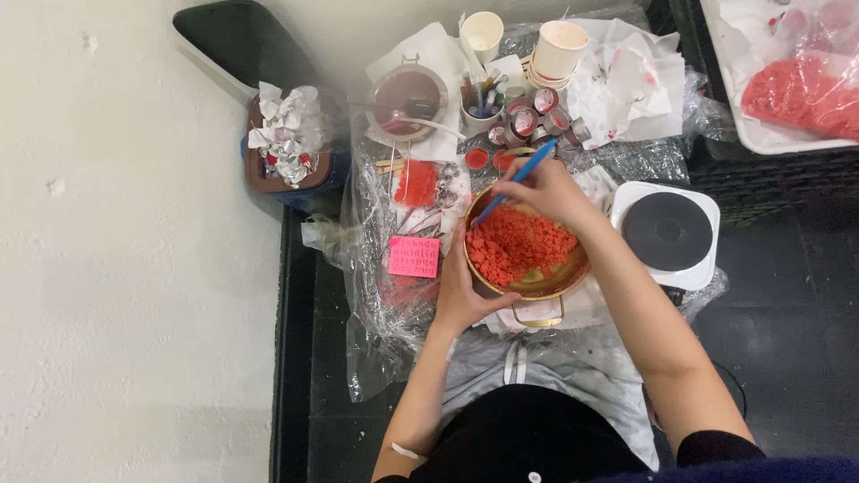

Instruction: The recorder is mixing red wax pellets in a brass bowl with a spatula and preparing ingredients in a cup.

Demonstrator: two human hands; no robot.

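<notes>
A brass-coloured pot (pixel 537 284) is set near the front edge of the table (pixel 376 313), on clear plastic sheeting. It is filled with red wax chunks (pixel 519 243). The pot's left rim is gripped by the left hand (pixel 465 291), fingers closed on it. A blue stick (pixel 517 181) is clamped in the right hand (pixel 548 190) over the pot's far rim, its lower end dipped into the chunks. A white hot plate (pixel 669 233) with a black disc is seen just beside the pot, at the table's right edge. A pink letter mould (pixel 413 257) lies to the pot's left. Towards the back edge, paper cups (pixel 559 49), small metal tins (pixel 537 116) and a lidded dish (pixel 410 97) are grouped.
</notes>
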